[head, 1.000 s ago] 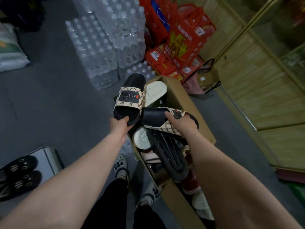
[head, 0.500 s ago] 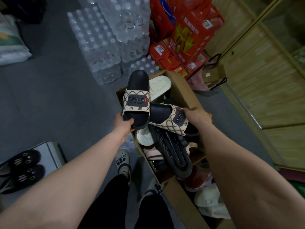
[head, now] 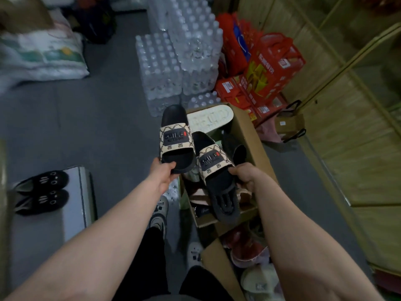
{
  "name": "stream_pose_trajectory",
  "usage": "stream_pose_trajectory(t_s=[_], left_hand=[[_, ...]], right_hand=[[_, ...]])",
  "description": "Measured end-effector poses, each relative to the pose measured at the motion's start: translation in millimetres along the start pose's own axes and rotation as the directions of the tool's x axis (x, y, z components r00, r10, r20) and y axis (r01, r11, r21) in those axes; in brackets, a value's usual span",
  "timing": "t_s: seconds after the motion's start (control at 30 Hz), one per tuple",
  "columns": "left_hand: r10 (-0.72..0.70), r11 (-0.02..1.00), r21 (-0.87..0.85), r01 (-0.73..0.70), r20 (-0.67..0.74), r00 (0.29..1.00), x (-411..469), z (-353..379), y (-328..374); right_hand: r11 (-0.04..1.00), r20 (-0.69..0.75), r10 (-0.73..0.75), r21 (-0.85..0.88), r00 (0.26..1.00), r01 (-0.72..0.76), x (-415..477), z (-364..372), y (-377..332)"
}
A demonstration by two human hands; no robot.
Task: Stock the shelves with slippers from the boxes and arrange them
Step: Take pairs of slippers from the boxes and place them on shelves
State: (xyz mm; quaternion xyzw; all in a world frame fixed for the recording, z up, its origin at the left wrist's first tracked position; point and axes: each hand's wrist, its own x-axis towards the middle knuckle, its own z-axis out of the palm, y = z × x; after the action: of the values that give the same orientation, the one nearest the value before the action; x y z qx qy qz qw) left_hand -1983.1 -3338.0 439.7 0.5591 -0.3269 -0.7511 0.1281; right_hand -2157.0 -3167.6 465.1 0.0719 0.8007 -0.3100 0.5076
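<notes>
My left hand (head: pixel 163 173) grips the near end of a black slide slipper (head: pixel 176 137) with a beige patterned "SMILE" strap, held just left of the open cardboard box (head: pixel 249 135). The matching slipper (head: pixel 213 164) is in my right hand (head: pixel 246 173), which holds it by its right edge over the box. Inside the box lie several other slippers: a white sole (head: pixel 209 119) at the far end and a black ribbed sole (head: pixel 225 202) under the right-hand slipper.
Stacked packs of water bottles (head: pixel 180 59) stand beyond the box, red cartons (head: pixel 264 72) to their right. A wooden unit (head: pixel 358 127) runs along the right. A silver shelf (head: pixel 72 196) at left carries a black pair (head: pixel 42 192). A second box (head: pixel 219 263) of slippers sits nearer me.
My right hand has turned its slipper from lying sideways to pointing away, alongside the left one. The view has swung left, and both slippers now sit side by side.
</notes>
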Motion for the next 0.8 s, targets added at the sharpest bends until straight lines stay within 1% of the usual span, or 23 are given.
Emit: stream_pose_trajectory(t_s=[0.13, 0.27, 0.43, 0.53, 0.63, 0.8], left_hand=[[0.041, 0.987, -0.152, -0.051, -0.066, 0.997, -45.2, -16.8, -24.7], [0.056, 0.962, -0.258, -0.091, -0.137, 0.989, -84.9, -36.8, -56.6], [0.073, 0.924, -0.352, -0.151, -0.225, 0.972, -126.0, -69.9, -88.8], [0.103, 0.903, -0.369, -0.219, -0.311, 0.945, -152.0, -93.4, -101.2], [0.126, 0.878, -0.392, -0.276, -0.367, 0.922, -176.1, -120.8, -116.0], [0.149, 0.818, -0.442, -0.369, -0.456, 0.877, -212.8, -172.4, -143.6]], right_hand=[[0.984, -0.005, -0.038, 0.172, 0.999, 0.038, -27.7, 10.5, 17.7], [0.938, 0.031, -0.179, 0.306, 0.983, 0.161, -47.2, 25.4, 34.9], [0.927, 0.084, -0.283, 0.279, 0.955, 0.251, -74.0, 55.9, 47.1], [0.933, 0.142, -0.296, 0.254, 0.944, 0.255, -89.0, 80.3, 56.3], [0.939, 0.222, -0.312, 0.221, 0.924, 0.264, -102.6, 104.7, 70.3], [0.945, 0.285, -0.328, 0.099, 0.900, 0.313, -126.4, 144.6, 95.3]])
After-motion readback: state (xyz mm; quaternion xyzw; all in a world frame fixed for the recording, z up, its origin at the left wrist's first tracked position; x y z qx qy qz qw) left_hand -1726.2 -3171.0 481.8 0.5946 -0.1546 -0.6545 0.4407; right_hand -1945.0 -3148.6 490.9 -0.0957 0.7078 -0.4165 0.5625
